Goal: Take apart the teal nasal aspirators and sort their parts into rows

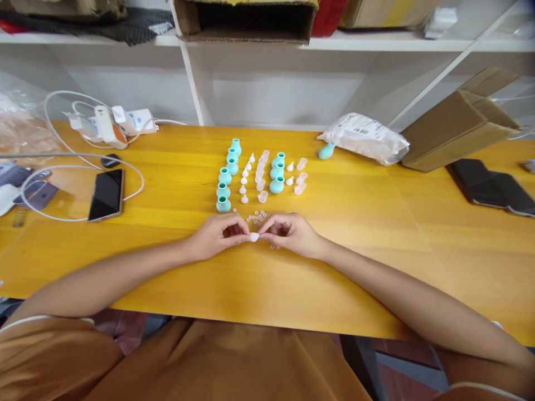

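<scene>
Pinching a white tip (254, 236) between both hands, lying left-right.

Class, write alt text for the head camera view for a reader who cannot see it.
Two hands, left hand and right hand, pinch a small white piece between them over a yellow table. Beyond stand rows of teal bulbs, white tips and clear caps; a phone lies left.

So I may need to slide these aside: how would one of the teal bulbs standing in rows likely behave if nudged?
The teal bulbs look small and probably light, so a nudge would likely shift them easily. Each stands upright on a round body with a narrower neck, so it may tip. One teal bulb already lies on its side by the white bag, suggesting they topple and could roll.
</scene>
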### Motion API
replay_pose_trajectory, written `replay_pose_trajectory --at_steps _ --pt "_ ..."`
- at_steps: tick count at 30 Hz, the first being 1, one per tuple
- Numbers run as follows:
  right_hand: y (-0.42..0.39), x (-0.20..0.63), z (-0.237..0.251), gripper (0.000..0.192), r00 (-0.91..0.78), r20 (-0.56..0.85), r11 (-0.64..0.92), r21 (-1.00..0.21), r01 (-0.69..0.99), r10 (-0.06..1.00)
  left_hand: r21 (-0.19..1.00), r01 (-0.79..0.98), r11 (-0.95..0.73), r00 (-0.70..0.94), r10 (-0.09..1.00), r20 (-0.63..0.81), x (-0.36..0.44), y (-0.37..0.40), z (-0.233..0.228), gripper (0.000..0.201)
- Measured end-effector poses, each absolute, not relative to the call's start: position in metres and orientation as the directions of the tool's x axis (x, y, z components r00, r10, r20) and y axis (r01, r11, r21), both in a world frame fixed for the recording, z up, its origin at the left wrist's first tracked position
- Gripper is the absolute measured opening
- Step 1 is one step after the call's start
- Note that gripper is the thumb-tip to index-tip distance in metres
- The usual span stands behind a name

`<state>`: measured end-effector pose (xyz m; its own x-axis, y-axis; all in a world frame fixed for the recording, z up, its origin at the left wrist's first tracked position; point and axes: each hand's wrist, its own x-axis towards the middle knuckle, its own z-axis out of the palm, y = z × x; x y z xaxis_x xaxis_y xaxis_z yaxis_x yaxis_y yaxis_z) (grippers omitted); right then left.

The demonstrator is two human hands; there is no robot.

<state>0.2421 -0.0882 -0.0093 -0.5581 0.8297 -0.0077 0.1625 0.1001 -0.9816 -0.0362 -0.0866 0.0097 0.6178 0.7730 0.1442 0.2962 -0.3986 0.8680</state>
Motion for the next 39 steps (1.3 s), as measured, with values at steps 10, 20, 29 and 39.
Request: replay_pose_trajectory --at_steps 10,20,29,39 --pt "-0.088 0.243 -0.01 0.048 -0.563 -0.005 0.106 -0.981 0.164 0.826 0.874 0.303 -0.38 0.619 0.775 0.123 -0.036 -0.087 0.01 0.024" --pt "-0.089 0.244 -0.007 0.046 -0.581 0.058 0.204 -0.96 0.19 0.812 0.883 0.311 -0.351 0.646 0.76 0.075 -0.036 -0.086 0.008 0.018" --pt "-0.087 0.245 -0.011 0.036 -0.608 0.176 0.369 -0.906 0.208 0.774 0.837 0.332 -0.436 0.703 0.705 0.088 -0.035 -0.087 0.007 0.033" --pt "-0.088 0.249 -0.002 0.021 -0.553 0.336 0.555 -0.779 0.292 0.762 0.519 0.483 -0.705 0.729 0.652 0.209 -0.031 -0.097 0.006 0.013"
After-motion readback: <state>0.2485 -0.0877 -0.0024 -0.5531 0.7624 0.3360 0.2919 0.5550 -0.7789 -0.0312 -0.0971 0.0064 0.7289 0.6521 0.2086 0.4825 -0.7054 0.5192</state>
